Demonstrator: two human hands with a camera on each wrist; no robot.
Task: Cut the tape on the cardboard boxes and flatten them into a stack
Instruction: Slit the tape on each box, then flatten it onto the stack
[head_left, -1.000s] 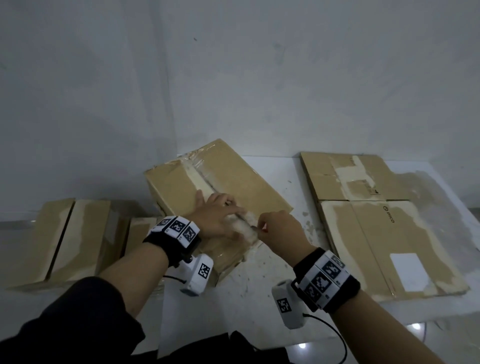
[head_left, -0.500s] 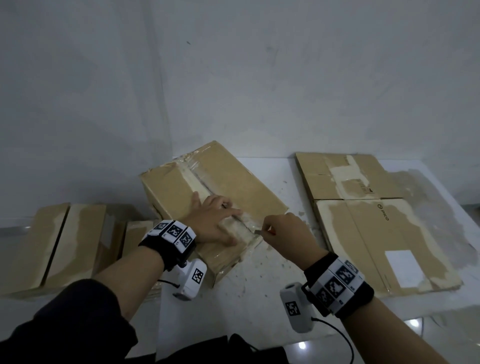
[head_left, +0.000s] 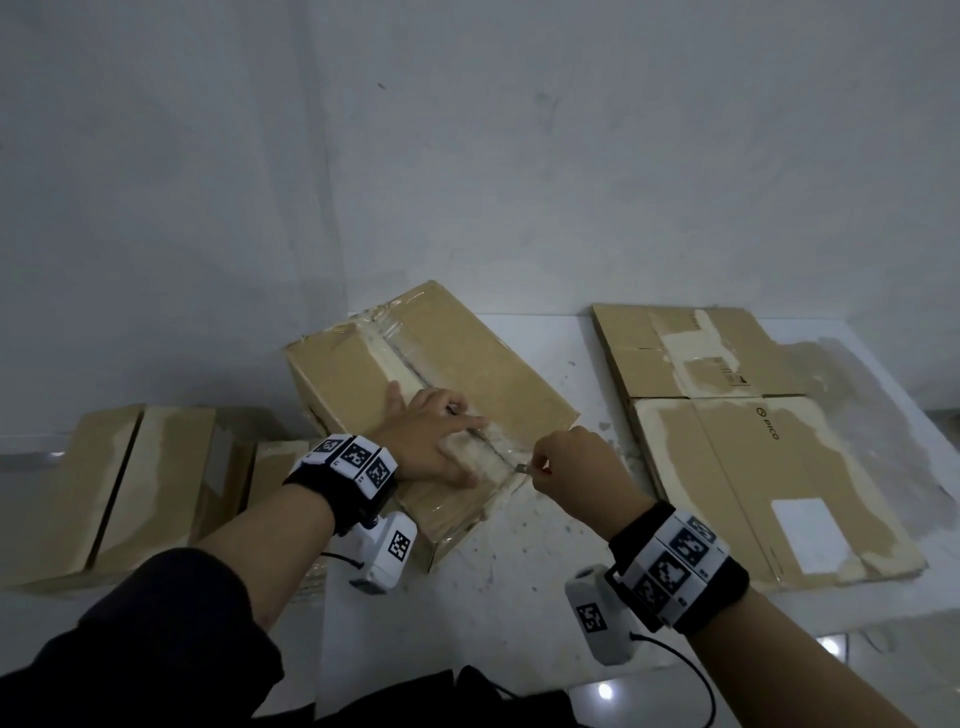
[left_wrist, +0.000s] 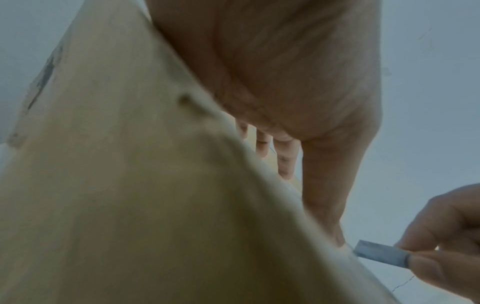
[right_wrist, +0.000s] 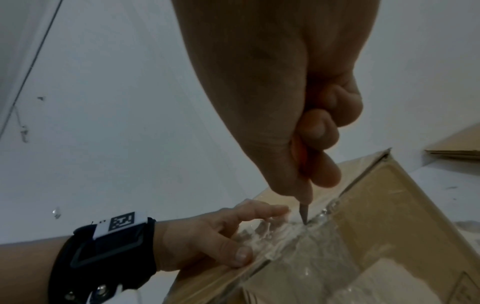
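Cardboard box (head_left: 415, 395): brown corrugated carton sitting at frame centre on the white table (head_left: 519, 597), angled so its long axis is running from lower right up toward upper left.
Tape seam (head_left: 400, 364): glossy, wrinkled clear tape lying along that long axis, whitish and ragged at the near end.
Blade (left_wrist: 380, 255): thin flat grey metal strip, its tip meeting the seam at the box's near edge, just right of the left thumb.
Right hand (head_left: 576, 467): gripping the blade with curled fingers, sitting right of the seam end at frame centre.
Left hand (head_left: 431, 441): lying flat with fingers spread, pressing down on the box top left of the seam, holding nothing.
Key relation: the uncut seam is stretching away from the blade toward upper left, so the right hand is nearer its end; the cut probably follows that axis.
Flattened boxes (head_left: 753, 441): lying flat at right, patchy with torn paper.
Other boxes (head_left: 130, 483): waiting at lower left.
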